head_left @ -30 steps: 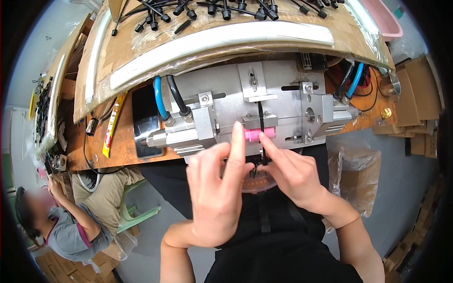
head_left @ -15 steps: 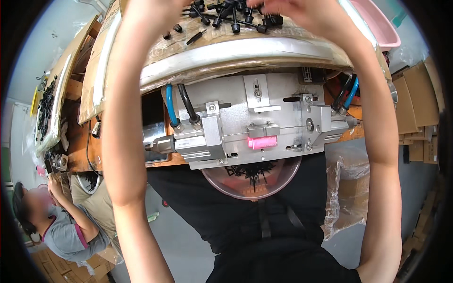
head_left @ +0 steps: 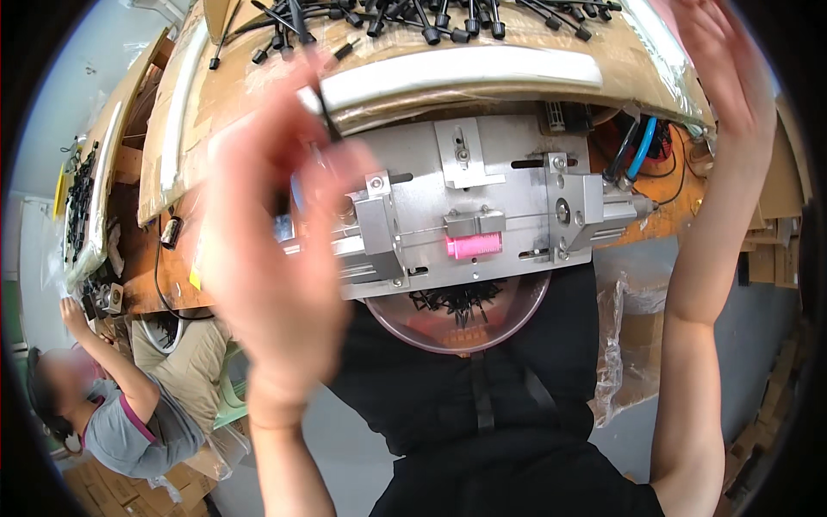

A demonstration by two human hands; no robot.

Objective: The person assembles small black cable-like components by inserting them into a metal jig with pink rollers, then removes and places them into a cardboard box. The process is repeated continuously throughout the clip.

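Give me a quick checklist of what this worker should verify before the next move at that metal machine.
1. Left hand has a black part pinched: ok, one shows at the fingertips, blurred.
2. Right hand has a part: cannot tell, cut off at the rim.
3. Pink fixture on the metal machine free: ok, nothing on it.
4. Bowl under the machine catching finished pieces: ok.
5. Supply of black parts on the cardboard tray: ok.
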